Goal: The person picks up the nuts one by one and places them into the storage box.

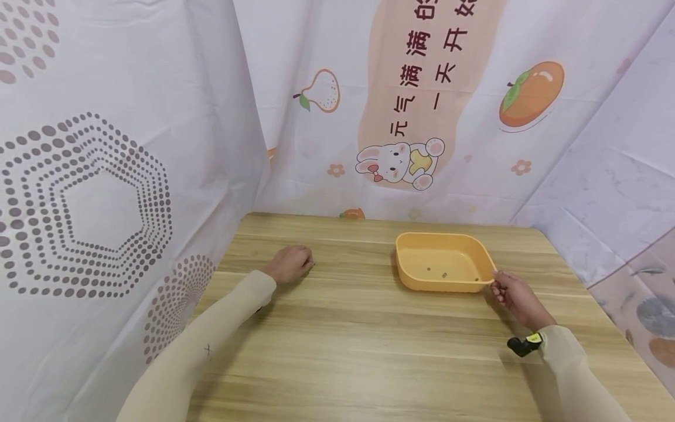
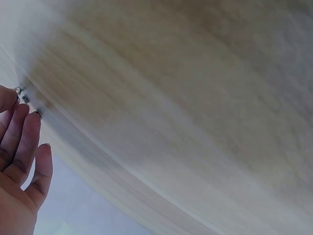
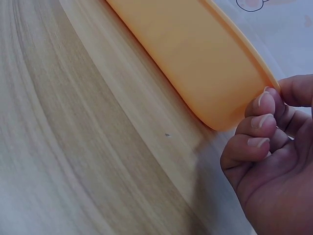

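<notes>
At the left of the table, my left hand [image 1: 290, 264] is low over the wood with its fingers bent. In the left wrist view its thumb and forefinger come together at a small shiny metal piece [image 2: 18, 90], perhaps a nut. Another small metal piece [image 2: 25, 99] lies close by, and a dark one [image 2: 38, 114] is at a fingertip. My right hand [image 1: 515, 298] pinches the near right corner of a yellow-orange plastic basin [image 1: 445, 286], thumb over the rim and fingers curled beneath. Several small metal pieces [image 1: 445, 275] lie on the basin's floor.
The wood-grain table [image 1: 364, 346] ends at a printed cloth [image 1: 311, 187] hanging behind it. Another patterned cloth [image 1: 211, 158] hangs along the left side, and a pale cloth [image 1: 596, 193] along the right. A black strap piece with a yellow label [image 1: 534, 339] is on the right wrist.
</notes>
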`<state>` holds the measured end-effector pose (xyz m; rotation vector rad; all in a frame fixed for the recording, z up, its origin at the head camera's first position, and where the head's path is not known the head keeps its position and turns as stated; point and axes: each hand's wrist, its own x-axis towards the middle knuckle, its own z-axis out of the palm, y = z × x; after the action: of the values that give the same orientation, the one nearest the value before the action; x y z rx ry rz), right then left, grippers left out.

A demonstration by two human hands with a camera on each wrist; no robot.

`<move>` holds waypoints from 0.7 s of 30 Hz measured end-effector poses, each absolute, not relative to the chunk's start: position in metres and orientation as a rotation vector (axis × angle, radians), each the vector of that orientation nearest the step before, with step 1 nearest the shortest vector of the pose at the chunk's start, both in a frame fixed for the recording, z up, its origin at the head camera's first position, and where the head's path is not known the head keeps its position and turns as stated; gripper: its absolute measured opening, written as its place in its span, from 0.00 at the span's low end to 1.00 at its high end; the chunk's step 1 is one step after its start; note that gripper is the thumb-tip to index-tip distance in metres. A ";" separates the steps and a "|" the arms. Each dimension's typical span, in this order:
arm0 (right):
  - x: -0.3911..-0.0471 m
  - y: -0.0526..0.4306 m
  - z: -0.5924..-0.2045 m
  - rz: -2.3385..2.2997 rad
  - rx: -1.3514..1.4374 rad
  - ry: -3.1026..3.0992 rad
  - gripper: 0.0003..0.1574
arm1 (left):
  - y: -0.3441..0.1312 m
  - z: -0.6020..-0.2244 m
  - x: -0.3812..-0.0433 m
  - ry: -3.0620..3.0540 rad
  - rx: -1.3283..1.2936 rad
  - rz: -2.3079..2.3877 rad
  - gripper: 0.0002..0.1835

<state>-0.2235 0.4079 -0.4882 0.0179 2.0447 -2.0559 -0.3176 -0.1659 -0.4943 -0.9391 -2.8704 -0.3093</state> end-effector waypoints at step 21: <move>-0.216 0.400 -0.475 -2.059 0.017 2.048 0.21 | -0.161 -0.487 -0.317 -2.805 -0.950 -0.269 0.06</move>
<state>-0.2159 0.4005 -0.4751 0.0168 2.0479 -2.0586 -0.3167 -0.1614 -0.4869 -0.9501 -2.8052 -0.2693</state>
